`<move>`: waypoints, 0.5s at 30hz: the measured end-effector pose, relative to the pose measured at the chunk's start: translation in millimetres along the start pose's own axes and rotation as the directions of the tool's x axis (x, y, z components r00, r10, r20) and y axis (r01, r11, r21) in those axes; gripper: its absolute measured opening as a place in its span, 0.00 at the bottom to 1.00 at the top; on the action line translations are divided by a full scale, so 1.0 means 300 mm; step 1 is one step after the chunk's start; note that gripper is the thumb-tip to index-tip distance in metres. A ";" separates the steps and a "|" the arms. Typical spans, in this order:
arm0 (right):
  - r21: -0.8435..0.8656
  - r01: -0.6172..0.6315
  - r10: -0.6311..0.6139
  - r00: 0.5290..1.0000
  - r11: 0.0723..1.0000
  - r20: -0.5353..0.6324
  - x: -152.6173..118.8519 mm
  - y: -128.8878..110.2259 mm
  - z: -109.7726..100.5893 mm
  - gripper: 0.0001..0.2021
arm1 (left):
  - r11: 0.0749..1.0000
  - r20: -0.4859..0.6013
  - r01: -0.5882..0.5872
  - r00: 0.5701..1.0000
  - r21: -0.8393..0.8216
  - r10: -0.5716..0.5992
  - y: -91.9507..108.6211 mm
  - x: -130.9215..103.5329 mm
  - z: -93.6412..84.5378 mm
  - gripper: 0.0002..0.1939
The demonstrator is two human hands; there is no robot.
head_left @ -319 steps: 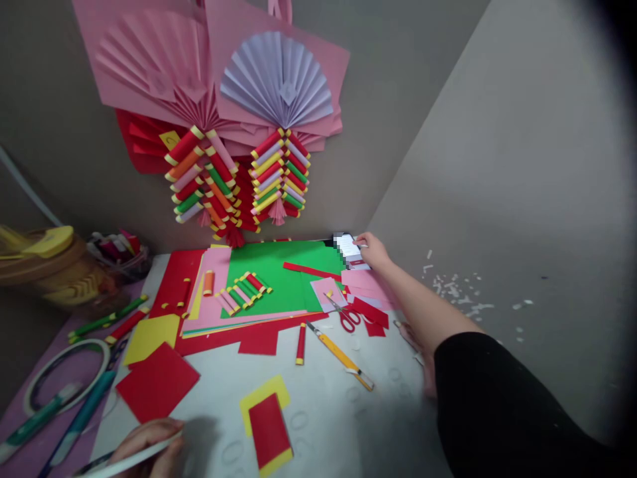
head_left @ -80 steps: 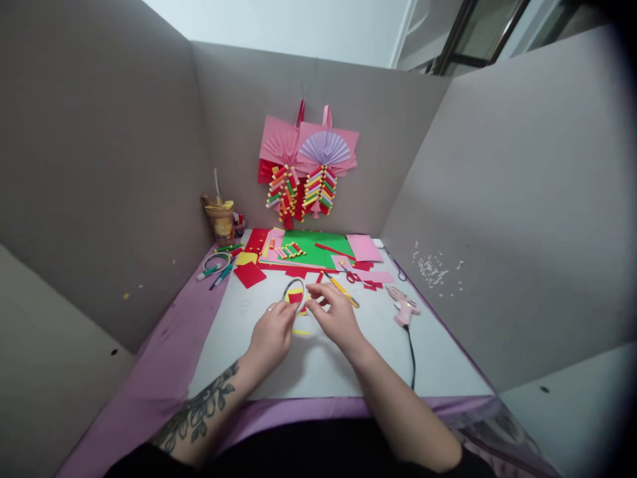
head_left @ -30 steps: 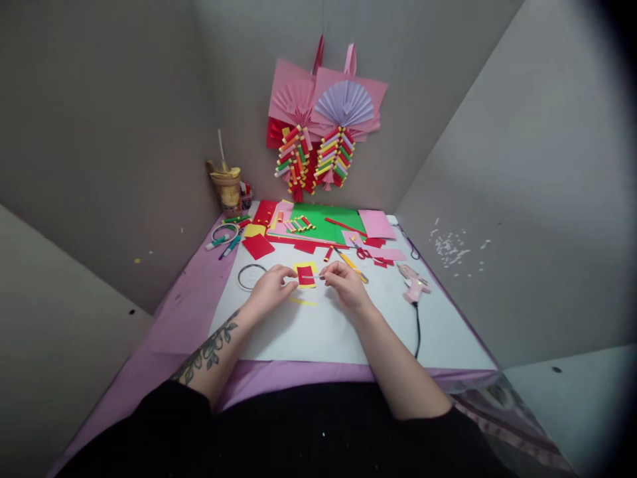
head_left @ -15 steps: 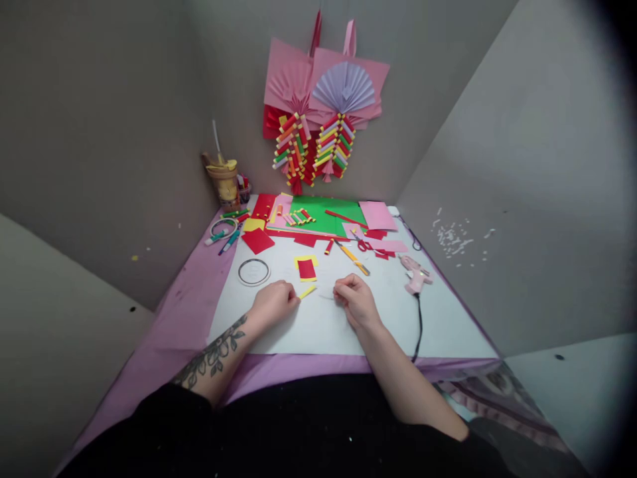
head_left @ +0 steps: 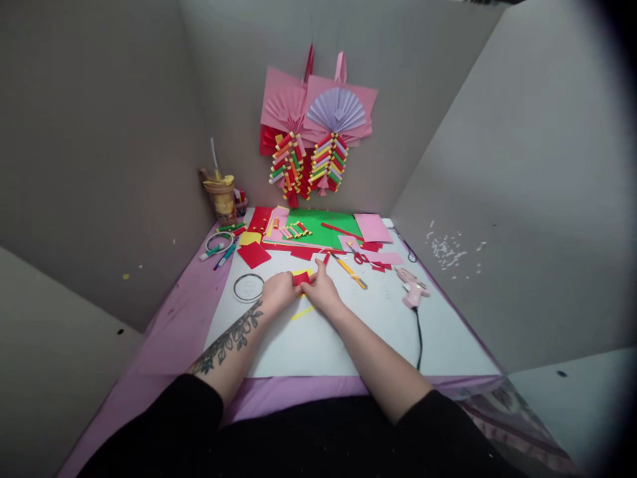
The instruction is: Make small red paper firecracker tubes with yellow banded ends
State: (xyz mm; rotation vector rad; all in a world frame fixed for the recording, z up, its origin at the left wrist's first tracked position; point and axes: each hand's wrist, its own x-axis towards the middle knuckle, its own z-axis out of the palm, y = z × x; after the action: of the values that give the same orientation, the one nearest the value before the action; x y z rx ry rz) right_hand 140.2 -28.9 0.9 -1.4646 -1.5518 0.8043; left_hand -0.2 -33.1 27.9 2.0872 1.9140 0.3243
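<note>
A small red paper rectangle (head_left: 301, 279) with yellow edging lies between my two hands on the white work surface. My left hand (head_left: 279, 292) is closed, its fingertips at the left edge of this paper. From the other side my right hand (head_left: 322, 291) has its thumb and fingers on the right edge, with one finger pointing up and away. Just below the hands a narrow yellow paper strip (head_left: 302, 313) rests loose on the surface. Beside my left hand is a roll of tape (head_left: 248, 275). The fingertips partly cover the paper.
A yellow craft knife (head_left: 351, 271), red scissors (head_left: 359, 257) and a pink glue gun (head_left: 414, 287) with a black cord lie to the right. Green card (head_left: 326, 222), red sheets and small paper rolls fill the back. Markers (head_left: 225, 255) lie left; paper decorations (head_left: 334, 113) hang on the wall.
The yellow strip has left my left hand and lies on the surface. Both hands have moved together and forward onto the red paper. The thin pale strip at my right hand is no longer clearly visible.
</note>
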 end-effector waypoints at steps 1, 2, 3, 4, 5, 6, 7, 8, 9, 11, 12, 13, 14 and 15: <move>0.016 0.001 -0.001 1.000 1.000 -0.021 0.001 0.009 0.014 0.36 | 0.999 -0.012 -0.006 1.000 -0.032 0.005 -0.009 -0.002 0.007 0.17; 0.048 0.007 -0.004 0.999 0.999 -0.051 0.000 0.016 0.023 0.34 | 0.997 -0.033 -0.011 0.999 -0.080 0.009 -0.018 -0.002 0.012 0.17; 0.094 0.014 -0.006 0.997 0.995 -0.083 -0.003 0.020 0.028 0.33 | 0.989 -0.066 -0.019 0.998 -0.147 0.009 -0.028 0.000 0.015 0.17; 0.153 0.020 -0.004 0.994 0.988 -0.107 -0.007 0.022 0.028 0.31 | 0.970 -0.106 -0.031 0.994 -0.240 0.005 -0.038 0.005 0.017 0.17; 0.222 0.024 0.002 0.993 0.975 -0.115 -0.010 0.022 0.026 0.30 | 0.933 -0.143 -0.048 0.990 -0.356 -0.004 -0.045 0.012 0.019 0.17; 0.294 0.024 0.007 0.994 0.956 -0.106 -0.013 0.020 0.022 0.29 | 0.873 -0.163 -0.069 0.987 -0.483 -0.012 -0.050 0.020 0.020 0.16; 0.358 0.024 0.010 0.996 0.933 -0.092 -0.014 0.017 0.015 0.28 | 0.791 -0.163 -0.090 0.987 -0.605 -0.013 -0.053 0.028 0.023 0.15; 0.407 0.028 0.009 0.996 0.913 -0.089 -0.013 0.012 0.007 0.27 | 0.698 -0.148 -0.100 0.989 -0.709 -0.008 -0.054 0.036 0.026 0.14; 0.437 0.042 0.008 0.994 0.898 -0.111 -0.011 0.005 -0.002 0.26 | 0.611 -0.128 -0.098 0.992 -0.785 -0.005 -0.052 0.041 0.029 0.12; 0.478 0.114 0.001 0.973 0.871 -0.233 -0.007 -0.013 -0.026 0.22 | 0.500 -0.101 -0.075 0.994 -0.863 -0.026 -0.044 0.045 0.035 0.09; 0.514 0.161 -0.005 0.956 0.842 -0.292 -0.006 -0.024 -0.037 0.19 | 0.472 -0.096 -0.063 0.994 -0.879 -0.048 -0.038 0.043 0.038 0.08; 0.571 0.194 -0.007 0.950 0.797 -0.313 -0.007 -0.036 -0.048 0.16 | 0.454 -0.092 -0.053 0.994 -0.890 -0.064 -0.031 0.040 0.042 0.07; 0.649 0.199 -0.008 0.959 0.734 -0.284 -0.009 -0.048 -0.056 0.14 | 0.439 -0.088 -0.049 0.994 -0.897 -0.070 -0.023 0.036 0.046 0.07; 0.734 0.168 -0.010 0.977 0.659 -0.214 -0.013 -0.059 -0.061 0.13 | 0.419 -0.087 -0.051 0.994 -0.906 -0.066 -0.015 0.033 0.050 0.08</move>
State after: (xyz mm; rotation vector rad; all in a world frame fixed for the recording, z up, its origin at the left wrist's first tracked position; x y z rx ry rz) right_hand 148.2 -36.5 24.2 -0.7992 -0.9317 1.0441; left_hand 1.8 -24.0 11.9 1.2753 1.2431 1.2005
